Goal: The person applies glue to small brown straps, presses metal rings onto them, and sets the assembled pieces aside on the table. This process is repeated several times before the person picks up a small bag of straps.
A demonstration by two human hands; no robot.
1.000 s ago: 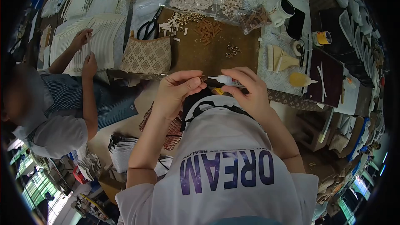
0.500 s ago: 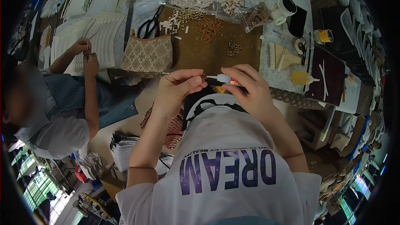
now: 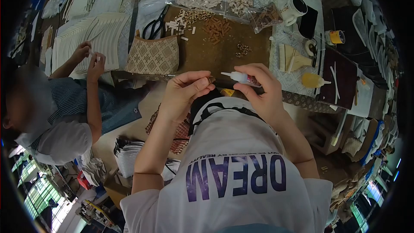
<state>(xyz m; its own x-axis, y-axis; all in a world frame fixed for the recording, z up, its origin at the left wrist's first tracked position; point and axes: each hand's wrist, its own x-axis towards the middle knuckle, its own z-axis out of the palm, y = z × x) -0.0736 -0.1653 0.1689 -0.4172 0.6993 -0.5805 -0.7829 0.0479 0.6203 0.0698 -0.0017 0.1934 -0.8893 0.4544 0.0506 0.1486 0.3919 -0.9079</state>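
Note:
Between the thumb and fingers of my left hand [image 3: 186, 90] is a small brown piece [image 3: 211, 79]. My right hand [image 3: 264, 87] is wrapped round a small glue bottle [image 3: 242, 78] with a white nozzle that points left, a short gap away from the brown piece. Beyond my hands, on the brown work mat [image 3: 198, 62], lie a pile of brown strips [image 3: 217, 29], some metal rings [image 3: 243, 50] and a heap of gold-coloured metal parts [image 3: 189, 16]. A patterned pouch [image 3: 153, 55] stands left of them.
A co-worker's hands [image 3: 90, 58] are over white strips [image 3: 108, 30] at the left. Black scissors [image 3: 154, 26] lie behind the pouch. At the right are a mug [image 3: 294, 9], a phone [image 3: 308, 22], a yellow glue bottle [image 3: 312, 80] and a tape roll [image 3: 310, 47].
My right hand has drawn the glue bottle to the right, away from the brown piece. My left hand has hardly moved. The co-worker's hands have moved apart.

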